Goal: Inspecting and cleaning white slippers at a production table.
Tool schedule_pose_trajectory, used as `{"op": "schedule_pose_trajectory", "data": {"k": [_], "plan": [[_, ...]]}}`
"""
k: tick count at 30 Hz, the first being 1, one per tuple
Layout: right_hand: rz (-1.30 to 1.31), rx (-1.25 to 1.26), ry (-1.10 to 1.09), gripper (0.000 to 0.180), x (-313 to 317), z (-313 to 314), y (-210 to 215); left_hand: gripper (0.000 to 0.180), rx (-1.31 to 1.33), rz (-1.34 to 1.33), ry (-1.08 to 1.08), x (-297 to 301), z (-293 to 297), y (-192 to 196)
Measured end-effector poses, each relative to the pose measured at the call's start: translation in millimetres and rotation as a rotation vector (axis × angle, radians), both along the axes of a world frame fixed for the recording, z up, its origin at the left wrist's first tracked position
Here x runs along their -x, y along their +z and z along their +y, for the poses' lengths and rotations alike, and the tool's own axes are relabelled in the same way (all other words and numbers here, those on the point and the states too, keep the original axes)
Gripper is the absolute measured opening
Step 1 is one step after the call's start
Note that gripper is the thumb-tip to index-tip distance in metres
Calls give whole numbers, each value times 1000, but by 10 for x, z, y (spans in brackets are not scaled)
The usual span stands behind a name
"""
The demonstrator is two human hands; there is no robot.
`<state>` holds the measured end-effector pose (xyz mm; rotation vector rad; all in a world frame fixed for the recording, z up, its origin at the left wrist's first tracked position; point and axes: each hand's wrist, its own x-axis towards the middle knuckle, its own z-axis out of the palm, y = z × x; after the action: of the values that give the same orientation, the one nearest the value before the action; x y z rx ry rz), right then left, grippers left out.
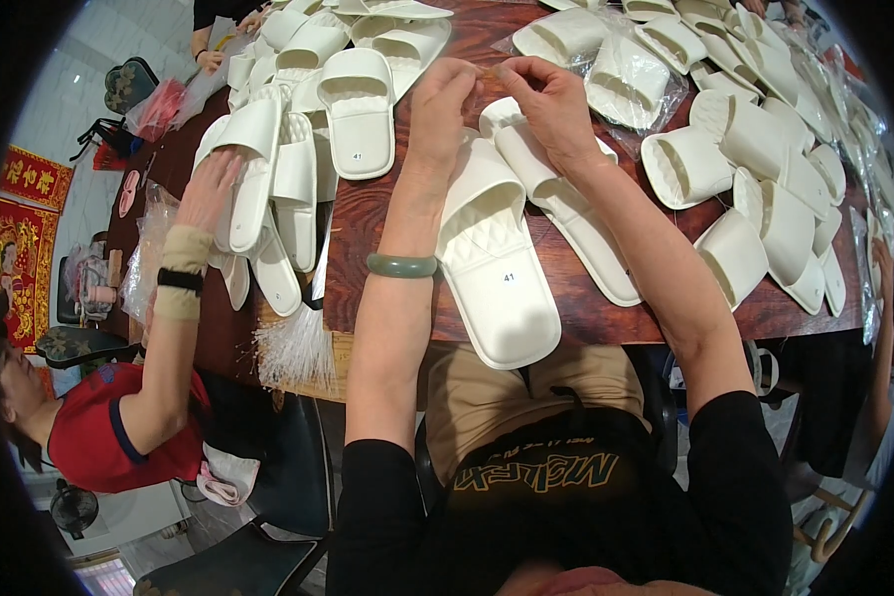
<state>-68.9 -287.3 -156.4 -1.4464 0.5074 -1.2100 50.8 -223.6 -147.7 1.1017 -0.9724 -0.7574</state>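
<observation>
Slipper [508, 303] at your twelve o'clock, overhanging the worktop [356, 233] edge, should prove light, bendy and smooth; its sole edges suit holding. Your left hand [447, 99] and right hand [554, 107] nearly meet beyond; I cannot tell whether they clamp anything.

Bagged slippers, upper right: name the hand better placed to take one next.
Probably the right hand: it is nearer the bagged slippers, while the left hand is farther off.

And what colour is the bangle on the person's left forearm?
The bangle is a muted greyish green; it shows best in the head view, the only one.
</observation>
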Motion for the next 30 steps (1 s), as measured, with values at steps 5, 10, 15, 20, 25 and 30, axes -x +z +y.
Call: {"op": "schedule_pose_trajectory", "data": {"k": [5,10,15,20,25,30], "plan": [[14,-3,19,18,0,0,2,12,14,-9,-49,6,-4,-23],[-31,-31,20,17,9,0,20,11,-5,-28,-84,15,14,6],[59,-31,41,17,35,-26,13,12,2,6,-94,46,31,14],[59,22,26,18,4,-41,-20,12,0,-56,-50,16,3,-3],[19,40,64,19,0,-27,-8,14,3,-174,14,27,-4,-11],[-34,-113,147,17,26,-15,14,15,-58,-110,16,47,38,30]]}}
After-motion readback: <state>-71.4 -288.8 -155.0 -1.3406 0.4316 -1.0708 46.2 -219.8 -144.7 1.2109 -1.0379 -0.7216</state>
